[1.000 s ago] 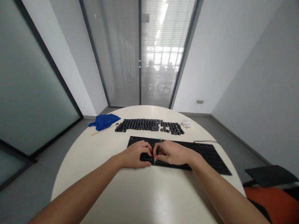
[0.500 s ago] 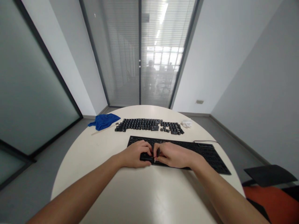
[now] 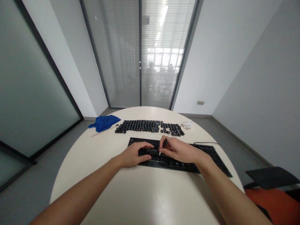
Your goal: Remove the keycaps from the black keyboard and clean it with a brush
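Note:
A black keyboard base (image 3: 182, 166) lies in front of me, bare of most or all of its keycaps. Above its left half, my left hand (image 3: 133, 153) curls around a long black bar-shaped keycap (image 3: 152, 151), fingers along the far side and thumb on the near side. My right hand (image 3: 177, 149) pinches a thin tool with a dark end (image 3: 165, 143) and a pale tip, which meets the right end of the bar. The tool's middle is hidden by my fingers, so its exact kind is unclear.
Loose black keycaps (image 3: 140, 125) stand in rows behind the base. A blue cloth (image 3: 105, 122) and a thin stick (image 3: 103, 131) lie at the left, crumpled white tissue (image 3: 187, 125) at the right. A cable (image 3: 207, 143) runs along the round table (image 3: 150, 193). An orange chair (image 3: 269, 203) stands right.
Both hands have moved away from me with the bar, off the base's front edge, which now shows. My right hand has also shifted slightly right, and its fingers have lifted.

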Available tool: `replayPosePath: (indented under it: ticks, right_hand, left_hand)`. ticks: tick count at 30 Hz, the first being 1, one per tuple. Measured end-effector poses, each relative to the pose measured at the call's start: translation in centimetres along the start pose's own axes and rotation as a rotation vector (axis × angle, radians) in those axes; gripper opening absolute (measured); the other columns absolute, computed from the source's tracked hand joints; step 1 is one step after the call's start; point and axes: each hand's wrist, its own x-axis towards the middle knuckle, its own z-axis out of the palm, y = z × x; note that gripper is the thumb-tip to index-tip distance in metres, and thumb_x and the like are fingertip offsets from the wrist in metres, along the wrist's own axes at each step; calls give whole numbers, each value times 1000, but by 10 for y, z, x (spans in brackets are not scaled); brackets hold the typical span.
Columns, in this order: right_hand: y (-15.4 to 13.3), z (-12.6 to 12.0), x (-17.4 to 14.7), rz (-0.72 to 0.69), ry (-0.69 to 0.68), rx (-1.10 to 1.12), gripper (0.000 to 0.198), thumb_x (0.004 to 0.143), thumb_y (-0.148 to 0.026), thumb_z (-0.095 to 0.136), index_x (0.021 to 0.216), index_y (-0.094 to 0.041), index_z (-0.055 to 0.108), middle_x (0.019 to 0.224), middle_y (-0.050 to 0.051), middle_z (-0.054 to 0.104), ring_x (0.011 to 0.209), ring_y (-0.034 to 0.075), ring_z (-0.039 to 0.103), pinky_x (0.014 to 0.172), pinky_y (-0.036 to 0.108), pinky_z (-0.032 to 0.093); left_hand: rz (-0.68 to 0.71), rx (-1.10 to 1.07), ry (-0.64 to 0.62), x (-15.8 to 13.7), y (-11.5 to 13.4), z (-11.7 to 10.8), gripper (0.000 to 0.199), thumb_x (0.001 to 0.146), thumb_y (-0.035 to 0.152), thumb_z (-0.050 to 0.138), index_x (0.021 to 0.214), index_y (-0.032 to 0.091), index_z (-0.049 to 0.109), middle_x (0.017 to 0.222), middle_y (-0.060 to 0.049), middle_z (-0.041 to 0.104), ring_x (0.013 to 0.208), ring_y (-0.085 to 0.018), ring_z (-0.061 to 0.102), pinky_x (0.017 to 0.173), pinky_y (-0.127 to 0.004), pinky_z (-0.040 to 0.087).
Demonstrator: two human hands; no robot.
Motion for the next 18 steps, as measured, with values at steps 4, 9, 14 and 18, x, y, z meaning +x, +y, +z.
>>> replayPosePath:
  ticks: [4,9,14,18]
  right_hand:
    - [-4,5,4,-12,-6,-46,13,93,-30,53,101,-19,54,70,0,63,60,15,59,55,24,39]
    - [4,6,5,13,0,-69,10,93,-27,51,99,-19,53,67,-1,62,58,15,59,53,24,38]
    - [15,0,2,44,59,-96,8,89,-26,54,93,-19,54,69,0,61,61,15,57,55,24,39]
    - [24,-9,-2,75,121,-143,8,86,-24,57,90,-19,53,70,0,60,62,15,55,57,25,39]
  left_hand:
    - [-4,-22,46,2,-1,2,24,92,33,59,111,21,68,109,-5,73,101,-21,66,95,-36,48]
    - [-62,-54,131,3,0,0,19,91,29,58,104,19,68,102,-5,73,94,-21,67,89,-34,51]
    - [-105,-121,194,3,-5,-5,19,91,30,57,102,17,66,98,-7,71,90,-21,67,84,-33,52]
    - [-130,-135,291,4,-15,-15,21,90,34,58,100,17,66,95,-7,71,87,-21,68,83,-34,53]
